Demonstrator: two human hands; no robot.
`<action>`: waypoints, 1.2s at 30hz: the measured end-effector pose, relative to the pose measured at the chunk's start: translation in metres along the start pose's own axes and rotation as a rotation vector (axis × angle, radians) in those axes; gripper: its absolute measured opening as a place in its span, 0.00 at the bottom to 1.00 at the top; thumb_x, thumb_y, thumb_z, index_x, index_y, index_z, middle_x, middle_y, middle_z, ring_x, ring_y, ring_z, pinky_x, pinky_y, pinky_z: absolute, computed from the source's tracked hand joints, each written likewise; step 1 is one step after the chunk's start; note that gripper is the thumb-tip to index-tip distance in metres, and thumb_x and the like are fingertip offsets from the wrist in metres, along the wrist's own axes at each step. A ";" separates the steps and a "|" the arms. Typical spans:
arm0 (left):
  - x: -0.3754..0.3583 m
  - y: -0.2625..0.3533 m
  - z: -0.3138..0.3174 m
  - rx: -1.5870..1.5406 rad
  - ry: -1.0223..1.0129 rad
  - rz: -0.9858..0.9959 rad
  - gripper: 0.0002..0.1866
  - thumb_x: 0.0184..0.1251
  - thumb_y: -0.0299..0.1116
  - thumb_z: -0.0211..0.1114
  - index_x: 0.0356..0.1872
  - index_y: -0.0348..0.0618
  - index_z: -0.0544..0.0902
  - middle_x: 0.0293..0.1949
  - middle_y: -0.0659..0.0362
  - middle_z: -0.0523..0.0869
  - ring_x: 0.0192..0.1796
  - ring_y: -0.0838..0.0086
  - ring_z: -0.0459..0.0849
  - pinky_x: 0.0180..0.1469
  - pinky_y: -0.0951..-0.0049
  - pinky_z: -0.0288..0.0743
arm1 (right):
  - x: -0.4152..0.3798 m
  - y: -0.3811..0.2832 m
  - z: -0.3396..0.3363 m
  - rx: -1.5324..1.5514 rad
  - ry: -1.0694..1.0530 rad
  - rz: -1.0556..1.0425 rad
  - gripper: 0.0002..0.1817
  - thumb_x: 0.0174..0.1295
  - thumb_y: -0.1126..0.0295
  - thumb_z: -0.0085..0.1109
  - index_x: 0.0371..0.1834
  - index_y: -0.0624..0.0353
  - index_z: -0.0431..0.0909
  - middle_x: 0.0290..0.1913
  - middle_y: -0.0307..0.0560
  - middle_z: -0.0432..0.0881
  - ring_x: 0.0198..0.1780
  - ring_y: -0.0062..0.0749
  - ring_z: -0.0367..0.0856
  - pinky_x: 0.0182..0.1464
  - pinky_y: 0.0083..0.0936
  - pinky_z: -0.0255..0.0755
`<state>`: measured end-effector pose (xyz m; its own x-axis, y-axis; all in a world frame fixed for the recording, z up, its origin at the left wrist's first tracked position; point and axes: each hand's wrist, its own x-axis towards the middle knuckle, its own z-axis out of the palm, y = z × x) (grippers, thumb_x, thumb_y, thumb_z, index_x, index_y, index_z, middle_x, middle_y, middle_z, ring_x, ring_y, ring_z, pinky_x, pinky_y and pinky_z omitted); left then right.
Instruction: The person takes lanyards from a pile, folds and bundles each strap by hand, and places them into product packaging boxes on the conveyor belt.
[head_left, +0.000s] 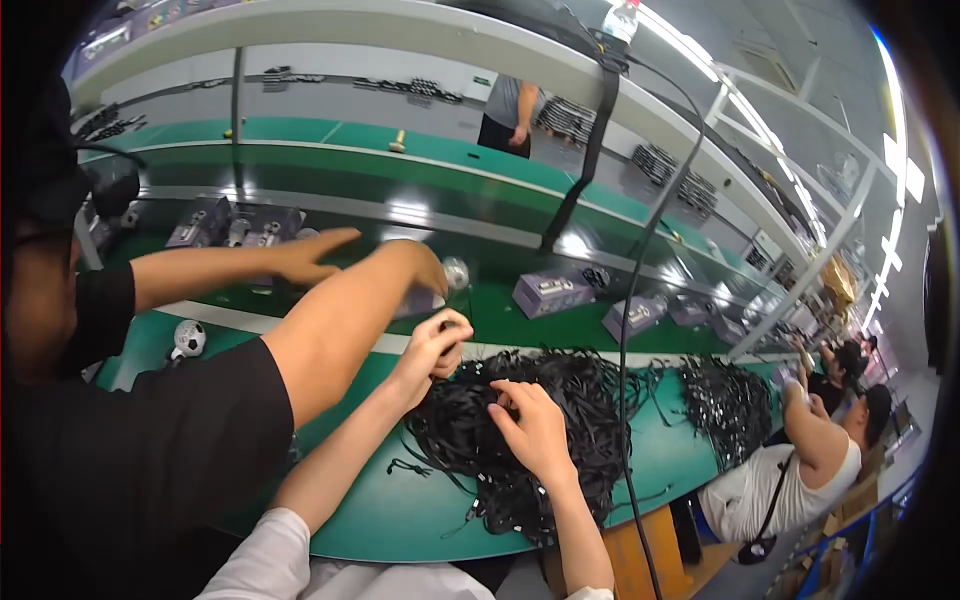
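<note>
Lower centre of frame: right hand (530, 425) lies palm down on a heap of black cords (520, 440), fingers spread loosely and dug into the strands. Just left and above, left hand (432, 350) is curled, fingertips pinched together on something small at the heap's upper left edge; what it grips is too small to tell. The heap rests on the green table (400, 515), centre of frame.

Left of frame: a co-worker in a black sleeve (130, 440) reaches both arms across the table toward the belt.

Middle distance: purple boxes (552, 294) stand on the dark green conveyor. A second cord pile (728, 400) lies right, beside a seated person in white (790, 470).

Upper centre: another person (512, 112) stands beyond the far bench.
</note>
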<state>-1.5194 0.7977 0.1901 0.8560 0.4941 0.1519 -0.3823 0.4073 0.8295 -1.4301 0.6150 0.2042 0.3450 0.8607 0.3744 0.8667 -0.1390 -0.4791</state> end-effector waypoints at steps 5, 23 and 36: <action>0.017 -0.019 0.007 0.489 -0.065 0.155 0.20 0.68 0.38 0.60 0.15 0.43 0.73 0.15 0.70 0.67 0.20 0.88 0.59 0.23 0.79 0.50 | 0.002 0.023 0.039 -0.282 -0.120 -0.108 0.07 0.56 0.67 0.61 0.29 0.59 0.79 0.27 0.45 0.79 0.34 0.41 0.81 0.36 0.36 0.75; 0.125 -0.003 -0.027 1.032 -0.047 0.504 0.11 0.60 0.32 0.63 0.42 0.41 0.83 0.44 0.55 0.83 0.48 0.65 0.81 0.51 0.68 0.73 | 0.049 0.049 -0.042 0.338 -0.478 0.334 0.05 0.52 0.76 0.65 0.25 0.68 0.82 0.18 0.44 0.80 0.19 0.18 0.76 0.24 0.18 0.69; 0.026 -0.015 0.032 0.173 -0.403 0.153 0.23 0.66 0.33 0.62 0.60 0.37 0.71 0.54 0.53 0.78 0.57 0.70 0.78 0.62 0.65 0.69 | 0.102 -0.017 -0.056 0.299 0.103 -0.070 0.07 0.58 0.73 0.57 0.31 0.67 0.80 0.23 0.51 0.81 0.23 0.33 0.81 0.28 0.26 0.71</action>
<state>-1.4805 0.7794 0.1991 0.8745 0.1862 0.4479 -0.4802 0.2018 0.8536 -1.3897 0.6777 0.2957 0.3362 0.8066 0.4861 0.7508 0.0821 -0.6554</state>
